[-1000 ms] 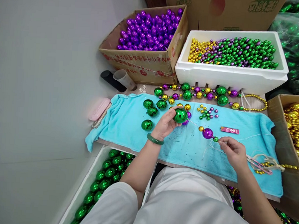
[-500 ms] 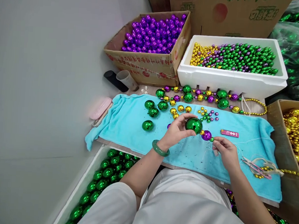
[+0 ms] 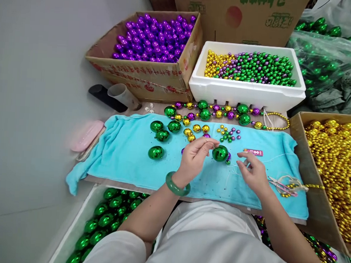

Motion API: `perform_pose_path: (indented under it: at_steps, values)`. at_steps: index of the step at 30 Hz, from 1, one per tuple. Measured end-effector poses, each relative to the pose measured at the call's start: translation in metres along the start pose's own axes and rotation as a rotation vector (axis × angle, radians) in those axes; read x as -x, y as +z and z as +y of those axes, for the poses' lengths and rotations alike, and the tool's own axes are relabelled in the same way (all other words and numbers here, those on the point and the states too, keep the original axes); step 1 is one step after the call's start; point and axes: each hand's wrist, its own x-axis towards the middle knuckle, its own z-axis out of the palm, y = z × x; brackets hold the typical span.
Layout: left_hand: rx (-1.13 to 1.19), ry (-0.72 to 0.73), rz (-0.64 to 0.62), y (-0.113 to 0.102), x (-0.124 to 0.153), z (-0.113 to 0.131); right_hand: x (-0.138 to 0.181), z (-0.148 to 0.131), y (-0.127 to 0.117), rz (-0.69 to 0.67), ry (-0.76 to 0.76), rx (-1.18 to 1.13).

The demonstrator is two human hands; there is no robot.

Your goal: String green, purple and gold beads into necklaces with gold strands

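My left hand (image 3: 195,154), with a green bangle (image 3: 177,184) at its wrist, pinches the end of a bead string. What exactly lies between the fingertips is too small to make out. Right beside them is a large shiny green bead (image 3: 220,153), with a purple bead (image 3: 229,156) and a small green bead (image 3: 228,162) behind it on the string. My right hand (image 3: 252,172) is open just to the right, fingers apart and holding nothing visible. Thin white thread (image 3: 234,169) trails over the blue towel (image 3: 132,164) between the hands.
Loose green beads (image 3: 155,152), gold beads (image 3: 196,128) and small mixed beads (image 3: 229,133) lie on the towel. Scissors (image 3: 279,184) and a pink packet (image 3: 254,152) sit at right. Behind are a finished-looking bead strand (image 3: 204,114), a purple-bead carton (image 3: 143,76) and a white foam box (image 3: 246,92).
My left hand has shifted from around the large green bead to a pinch at its upper left. My right hand has let go of the small green bead and opened. The camera view has turned right.
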Motion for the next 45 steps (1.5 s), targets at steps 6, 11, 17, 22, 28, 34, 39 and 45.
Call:
perform_pose_path:
  at_steps: [6, 11, 17, 22, 28, 34, 39, 45]
  values:
    - [0.157, 0.121, 0.046, 0.005, 0.000, 0.039, -0.014, -0.051, 0.006, -0.119, -0.108, -0.458]
    - [0.281, 0.116, 0.237, -0.009, -0.019, 0.038, -0.018, -0.041, 0.020, -0.110, 0.114, -0.652]
    - [0.389, -0.030, 0.169, -0.004, -0.038, 0.013, -0.013, -0.021, 0.014, -0.020, 0.225, -0.625]
    - [0.334, -0.088, -0.019, 0.016, -0.060, -0.017, -0.013, -0.007, 0.010, 0.058, 0.200, -0.518]
    - [-0.581, 0.138, -0.329, 0.060, -0.095, -0.078, -0.014, 0.009, -0.009, 0.091, 0.293, -0.766]
    - [-0.959, 0.192, -0.560, 0.108, -0.091, -0.110, -0.007, 0.020, -0.023, -0.094, 0.405, -0.869]
    - [-0.757, 0.119, -0.462, 0.112, -0.088, -0.104, 0.001, 0.023, -0.021, -0.007, 0.429, -0.901]
    - [0.448, -0.439, -0.191, 0.065, -0.084, -0.073, 0.008, 0.023, -0.017, 0.061, 0.374, -0.689]
